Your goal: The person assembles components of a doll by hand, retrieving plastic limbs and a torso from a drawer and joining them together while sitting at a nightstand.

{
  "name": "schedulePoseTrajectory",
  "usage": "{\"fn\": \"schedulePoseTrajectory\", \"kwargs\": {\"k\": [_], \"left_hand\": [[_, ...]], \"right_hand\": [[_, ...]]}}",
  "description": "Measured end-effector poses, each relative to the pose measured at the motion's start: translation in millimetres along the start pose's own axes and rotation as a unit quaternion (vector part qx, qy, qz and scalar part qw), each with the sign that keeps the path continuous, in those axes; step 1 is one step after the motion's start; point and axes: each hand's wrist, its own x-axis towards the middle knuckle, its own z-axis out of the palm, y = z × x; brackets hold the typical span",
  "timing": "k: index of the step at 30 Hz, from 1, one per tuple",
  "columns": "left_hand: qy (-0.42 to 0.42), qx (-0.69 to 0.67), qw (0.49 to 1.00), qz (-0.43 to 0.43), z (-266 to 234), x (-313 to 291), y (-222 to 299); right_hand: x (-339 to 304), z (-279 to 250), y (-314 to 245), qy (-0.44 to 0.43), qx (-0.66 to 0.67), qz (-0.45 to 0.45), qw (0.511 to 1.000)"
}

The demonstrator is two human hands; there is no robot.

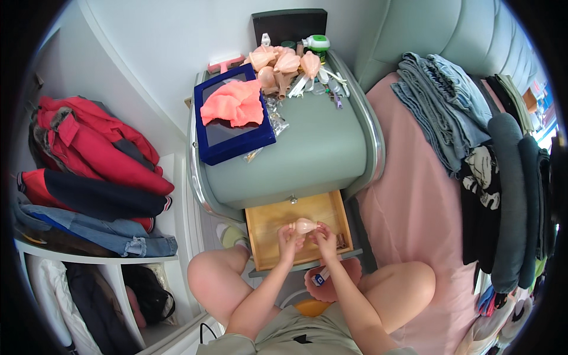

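Between my two hands is a small pale-pink, bulb-shaped object (305,225), glossy and narrowing at its ends; its exact kind is not clear. My left hand (289,239) pinches its left end and my right hand (323,238) grips the right end. Both hands are over the pulled-out wooden drawer (263,216) of a grey-green nightstand (290,157). A small brownish item (341,241) lies in the drawer's right side, partly hidden by my right hand. Below the drawer, a pink scalloped basin (346,279) holds a small blue-and-white box (321,277).
On the nightstand sit a blue box (207,151) with a coral cloth (232,103) on it, and a heap of peach-coloured pieces (287,62) with small items. A pink-covered bed (408,219) with folded jeans (441,106) is at right; shelves (168,207) with a red coat (100,142) at left.
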Motion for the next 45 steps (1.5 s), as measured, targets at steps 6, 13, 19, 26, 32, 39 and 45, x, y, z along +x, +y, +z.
{"fn": "schedulePoseTrajectory", "kwargs": {"k": [6,13,19,26,32,39,45], "left_hand": [[0.031,-0.032,0.998,0.036,1,19,-6],[0.066,-0.079,0.995,0.019,-2,44,-8],[0.095,-0.063,0.993,-0.031,1,54,-8],[0.054,-0.014,0.998,-0.017,-2,65,-11],[0.125,0.03,0.991,0.03,14,51,-2],[0.098,0.03,0.993,0.063,36,19,31],[0.027,0.039,0.994,0.096,36,-1,52]], "right_hand": [[29,6,14,-0.02,-0.034,0.041,0.998],[59,19,6,-0.068,-0.007,0.091,0.993],[70,19,1,-0.095,0.001,0.184,0.978],[65,23,5,-0.076,0.045,0.197,0.976],[58,26,17,0.005,0.075,0.104,0.992],[41,25,5,0.008,0.021,-0.012,1.0],[24,33,-37,-0.018,0.05,-0.057,0.997]]}}
